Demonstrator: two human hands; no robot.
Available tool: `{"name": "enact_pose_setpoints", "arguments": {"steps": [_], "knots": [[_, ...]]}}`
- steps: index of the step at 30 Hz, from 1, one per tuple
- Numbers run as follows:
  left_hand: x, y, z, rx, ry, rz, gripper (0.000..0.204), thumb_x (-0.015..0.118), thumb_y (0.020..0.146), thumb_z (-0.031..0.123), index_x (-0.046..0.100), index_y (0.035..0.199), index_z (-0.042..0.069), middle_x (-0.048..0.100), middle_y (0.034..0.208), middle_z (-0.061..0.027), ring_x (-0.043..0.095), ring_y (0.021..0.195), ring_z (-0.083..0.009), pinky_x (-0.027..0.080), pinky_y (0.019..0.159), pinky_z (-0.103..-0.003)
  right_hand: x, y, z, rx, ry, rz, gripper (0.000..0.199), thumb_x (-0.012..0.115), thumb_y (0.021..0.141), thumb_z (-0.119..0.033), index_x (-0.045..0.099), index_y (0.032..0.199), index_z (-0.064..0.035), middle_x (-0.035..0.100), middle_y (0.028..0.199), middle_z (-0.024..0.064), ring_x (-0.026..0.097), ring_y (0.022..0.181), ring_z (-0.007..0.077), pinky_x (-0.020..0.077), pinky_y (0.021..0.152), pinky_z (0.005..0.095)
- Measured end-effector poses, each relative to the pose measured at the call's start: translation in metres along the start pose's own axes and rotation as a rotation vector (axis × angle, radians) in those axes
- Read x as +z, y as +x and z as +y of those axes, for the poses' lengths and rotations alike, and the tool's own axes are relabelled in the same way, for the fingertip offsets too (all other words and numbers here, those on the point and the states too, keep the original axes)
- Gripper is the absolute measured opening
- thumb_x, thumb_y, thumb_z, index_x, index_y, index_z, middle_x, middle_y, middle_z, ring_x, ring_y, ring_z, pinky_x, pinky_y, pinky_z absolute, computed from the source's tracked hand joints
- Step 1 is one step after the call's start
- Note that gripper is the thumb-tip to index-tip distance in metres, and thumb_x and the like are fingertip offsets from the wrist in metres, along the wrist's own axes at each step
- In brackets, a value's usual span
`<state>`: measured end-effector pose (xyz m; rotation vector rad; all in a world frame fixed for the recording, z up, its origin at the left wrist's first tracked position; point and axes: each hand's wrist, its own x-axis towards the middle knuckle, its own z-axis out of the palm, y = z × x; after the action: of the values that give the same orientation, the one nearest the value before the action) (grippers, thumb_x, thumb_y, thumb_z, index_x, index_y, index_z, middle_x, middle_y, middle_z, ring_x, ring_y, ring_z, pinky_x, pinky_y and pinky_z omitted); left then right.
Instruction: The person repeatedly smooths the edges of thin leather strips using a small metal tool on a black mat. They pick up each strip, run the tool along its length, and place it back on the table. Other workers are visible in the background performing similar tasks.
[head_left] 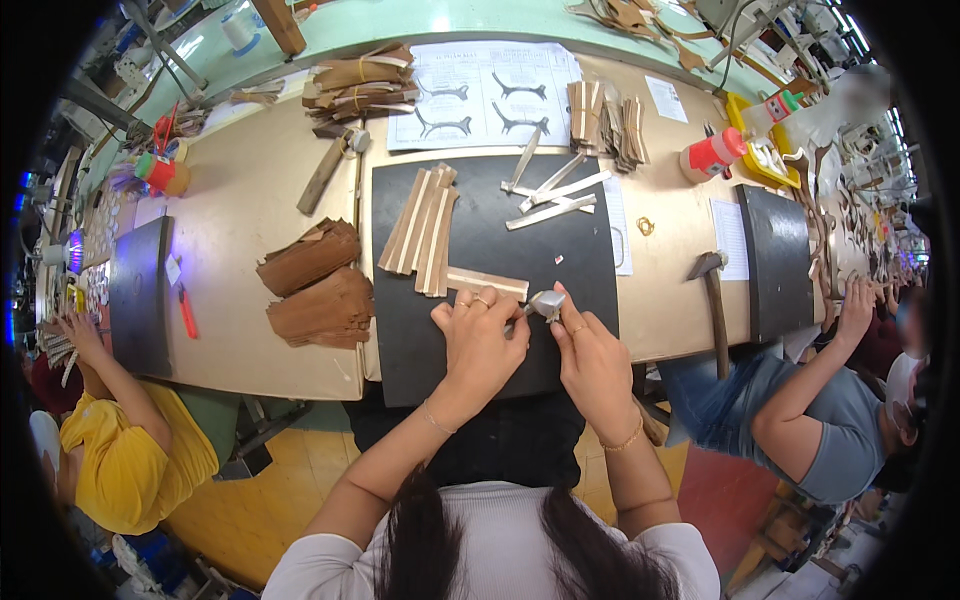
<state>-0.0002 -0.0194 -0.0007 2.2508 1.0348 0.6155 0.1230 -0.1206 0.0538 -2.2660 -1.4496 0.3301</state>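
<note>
Hammer (712, 290), red bottle (712, 154), paper diagram (484, 95)

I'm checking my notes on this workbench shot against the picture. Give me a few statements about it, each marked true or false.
1. Both hands meet over the black mat. True: the left hand and right hand pinch a small pale piece between them.
2. A hammer lies to the right of the mat. True.
3. The stacks of brown pieces lie to the right of the mat. False: they lie to its left.
4. The mat is bare apart from the hands. False: pale strips lie on it.
5. The person works alone at the bench. False: people sit on both sides.
</note>
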Motion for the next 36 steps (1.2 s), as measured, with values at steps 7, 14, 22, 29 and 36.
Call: {"name": "enact_pose_setpoints", "arguments": {"steps": [7,14,22,29,36], "knots": [[-0.0043,0.0018,-0.0014,0.023,-0.001,-0.012,0.009,0.076,0.081,0.019,0.072,0.082,0.012,0.063,0.088,-0.0025,0.056,0.096,-0.0253,0.029,0.083,-0.044,-0.0001,-0.0010,-0.0018,0.025,0.015,-0.009,0.049,0.063,0.100,-0.018,0.056,0.147,-0.0141,0.061,0.083,0.0141,0.065,0.068,0.0359,0.0530,0.061,0.0452],[-0.0040,-0.0001,-0.0051,0.047,-0.007,-0.019,0.009,0.078,0.081,0.020,0.073,0.083,0.012,0.064,0.087,-0.0010,0.056,0.096,-0.0228,0.029,0.083,-0.042,-0.0005,-0.0038,-0.0019,0.086,0.043,-0.044,0.048,0.062,0.101,-0.019,0.055,0.148,-0.0153,0.061,0.085,0.0122,0.065,0.070,0.0352,0.0527,0.064,0.0445],[-0.0042,0.0008,-0.0057,0.044,-0.011,-0.022,0.010,0.079,0.081,0.020,0.073,0.083,0.013,0.063,0.088,0.0005,0.056,0.095,-0.0211,0.029,0.084,-0.041,0.0028,-0.0049,0.0020,0.044,0.027,-0.006,0.047,0.061,0.101,-0.024,0.055,0.148,-0.0149,0.061,0.083,0.0099,0.066,0.066,0.0319,0.0546,0.060,0.0423],[-0.0049,-0.0003,-0.0064,0.056,0.008,-0.024,0.010,0.079,0.081,0.020,0.073,0.083,0.013,0.062,0.087,-0.0003,0.056,0.095,-0.0221,0.029,0.085,-0.041,0.0033,-0.0045,0.0027,0.052,0.035,-0.013,0.046,0.061,0.101,-0.022,0.056,0.147,-0.0140,0.060,0.081,0.0104,0.065,0.065,0.0322,0.0544,0.060,0.0430],[-0.0052,0.0006,-0.0062,0.056,0.002,-0.028,0.010,0.079,0.082,0.020,0.073,0.084,0.012,0.063,0.088,-0.0015,0.056,0.095,-0.0231,0.029,0.085,-0.041,0.0037,-0.0040,0.0028,0.043,0.049,0.006,0.046,0.061,0.101,-0.022,0.057,0.147,-0.0139,0.060,0.082,0.0109,0.066,0.067,0.0335,0.0543,0.060,0.0434]]}}
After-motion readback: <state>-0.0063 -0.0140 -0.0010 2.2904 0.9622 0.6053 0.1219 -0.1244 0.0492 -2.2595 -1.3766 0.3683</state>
